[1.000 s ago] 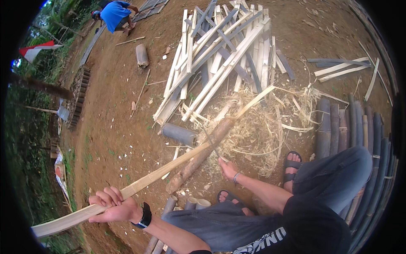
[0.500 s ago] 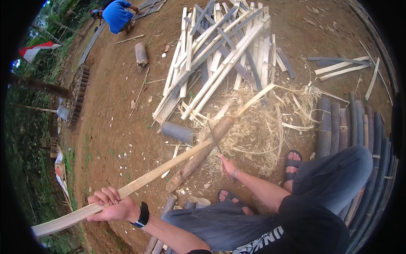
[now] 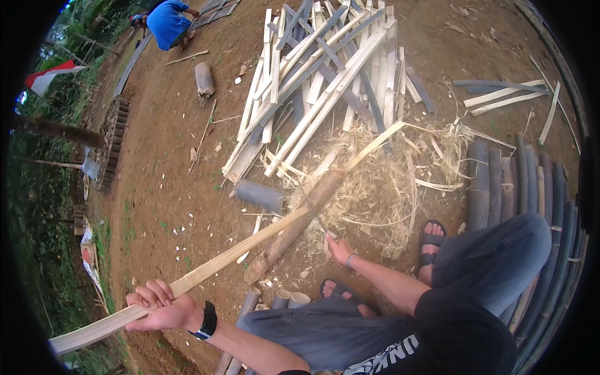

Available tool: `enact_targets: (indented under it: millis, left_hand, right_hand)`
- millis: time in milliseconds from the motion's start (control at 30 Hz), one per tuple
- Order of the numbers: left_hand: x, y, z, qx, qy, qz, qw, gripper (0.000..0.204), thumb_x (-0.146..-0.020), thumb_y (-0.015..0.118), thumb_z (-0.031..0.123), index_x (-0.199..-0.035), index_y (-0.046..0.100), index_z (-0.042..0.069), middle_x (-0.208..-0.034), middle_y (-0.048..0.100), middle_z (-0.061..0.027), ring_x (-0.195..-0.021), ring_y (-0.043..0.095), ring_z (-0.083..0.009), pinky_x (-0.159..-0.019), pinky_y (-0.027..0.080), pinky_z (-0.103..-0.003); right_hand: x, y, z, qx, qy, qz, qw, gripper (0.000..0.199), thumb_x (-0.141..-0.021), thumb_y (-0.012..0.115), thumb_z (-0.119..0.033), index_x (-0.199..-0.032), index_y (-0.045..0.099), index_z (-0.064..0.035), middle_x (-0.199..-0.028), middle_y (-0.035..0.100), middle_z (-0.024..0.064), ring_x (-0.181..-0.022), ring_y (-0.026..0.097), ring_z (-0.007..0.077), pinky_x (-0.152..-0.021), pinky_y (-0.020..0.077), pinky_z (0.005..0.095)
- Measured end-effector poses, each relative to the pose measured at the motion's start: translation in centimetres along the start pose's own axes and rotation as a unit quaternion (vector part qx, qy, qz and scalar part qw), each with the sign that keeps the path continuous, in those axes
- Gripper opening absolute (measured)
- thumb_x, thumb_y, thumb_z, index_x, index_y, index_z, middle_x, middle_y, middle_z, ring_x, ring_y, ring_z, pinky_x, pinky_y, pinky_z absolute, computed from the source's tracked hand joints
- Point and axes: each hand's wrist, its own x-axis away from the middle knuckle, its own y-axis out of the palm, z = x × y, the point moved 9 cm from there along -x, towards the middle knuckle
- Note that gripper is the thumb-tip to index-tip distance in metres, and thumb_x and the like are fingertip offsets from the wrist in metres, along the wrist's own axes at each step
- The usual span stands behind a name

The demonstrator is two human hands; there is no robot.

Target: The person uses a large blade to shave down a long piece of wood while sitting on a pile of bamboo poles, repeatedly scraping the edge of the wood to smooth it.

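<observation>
A long pale bamboo strip [image 3: 234, 253] slants from the lower left up across a round log [image 3: 278, 247] on the ground. My left hand [image 3: 161, 307], wearing a black wristband, is closed round the strip near its lower left end. In my right hand [image 3: 340, 250] is the handle of a knife, its thin blade [image 3: 310, 205] lying across the strip where that crosses the log. Beyond the log, the strip's far end reaches over a heap of curly bamboo shavings [image 3: 375, 194].
A large pile of split bamboo slats [image 3: 331, 75] lies ahead, with a cut bamboo section [image 3: 261, 196] beside it. Dark bamboo poles [image 3: 479, 187] line the right side. Several cut tubes [image 3: 282, 297] stand near my leg. Far left, a person in blue [image 3: 167, 25] bends down.
The knife's tip has swung slightly left over the strip. My left hand keeps its hold, and the view has shifted a little.
</observation>
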Motion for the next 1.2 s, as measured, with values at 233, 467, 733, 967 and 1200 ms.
enact_targets:
  millis: [233, 467, 733, 967, 1200]
  left_hand:
    - [0.1, 0.6, 0.1, 0.013, 0.0, -0.058, 0.998, 0.058, -0.094, 0.015, 0.064, -0.07, 0.029, 0.014, -0.052, 0.023, 0.0018, -0.041, 0.019, -0.0077, -0.037, 0.014, -0.021]
    - [0.3, 0.5, -0.1, 0.017, 0.004, -0.053, 0.998, 0.057, -0.093, 0.017, 0.065, -0.07, 0.029, 0.014, -0.051, 0.022, 0.0023, -0.04, 0.018, -0.0071, -0.036, 0.014, -0.021]
    - [1.0, 1.5, 0.3, 0.042, 0.005, -0.086, 0.995, 0.057, -0.093, 0.019, 0.065, -0.071, 0.029, 0.013, -0.05, 0.022, 0.0027, -0.04, 0.017, -0.0065, -0.035, 0.014, -0.021]
    - [1.4, 2.3, 0.9, 0.074, 0.004, -0.128, 0.989, 0.057, -0.093, 0.022, 0.066, -0.071, 0.029, 0.013, -0.05, 0.022, 0.0029, -0.039, 0.018, -0.0064, -0.035, 0.014, -0.021]
    - [1.2, 2.4, 1.1, 0.051, 0.013, -0.095, 0.994, 0.057, -0.093, 0.021, 0.065, -0.071, 0.029, 0.013, -0.05, 0.021, 0.0024, -0.04, 0.019, -0.0071, -0.035, 0.015, -0.021]
  right_hand:
    - [1.6, -0.5, -1.7, -0.002, -0.003, -0.012, 1.0, 0.072, -0.086, 0.041, -0.068, -0.048, 0.043, -0.0082, -0.041, 0.043, 0.0028, -0.035, 0.046, 0.0154, -0.034, 0.0364, 0.0312]
    - [3.2, 0.4, -2.1, -0.056, 0.016, -0.039, 0.998, 0.071, -0.087, 0.04, -0.068, -0.049, 0.044, -0.0081, -0.042, 0.044, 0.0034, -0.034, 0.046, 0.0157, -0.036, 0.0377, 0.0311]
    - [2.8, 0.5, -2.5, -0.016, -0.033, -0.015, 0.999, 0.072, -0.084, 0.043, -0.07, -0.049, 0.045, -0.008, -0.044, 0.046, 0.0032, -0.035, 0.045, 0.0155, -0.035, 0.0366, 0.0304]
    - [3.9, 1.8, -4.1, -0.074, 0.015, -0.005, 0.997, 0.067, -0.088, 0.041, -0.066, -0.051, 0.04, -0.0098, -0.046, 0.044, 0.0029, -0.039, 0.046, 0.0146, -0.038, 0.0366, 0.0307]
    - [3.6, 2.9, -1.9, -0.166, 0.078, 0.012, 0.983, 0.076, -0.083, 0.043, -0.071, -0.045, 0.045, -0.0054, -0.043, 0.045, 0.0064, -0.042, 0.051, 0.0179, -0.046, 0.0426, 0.0359]
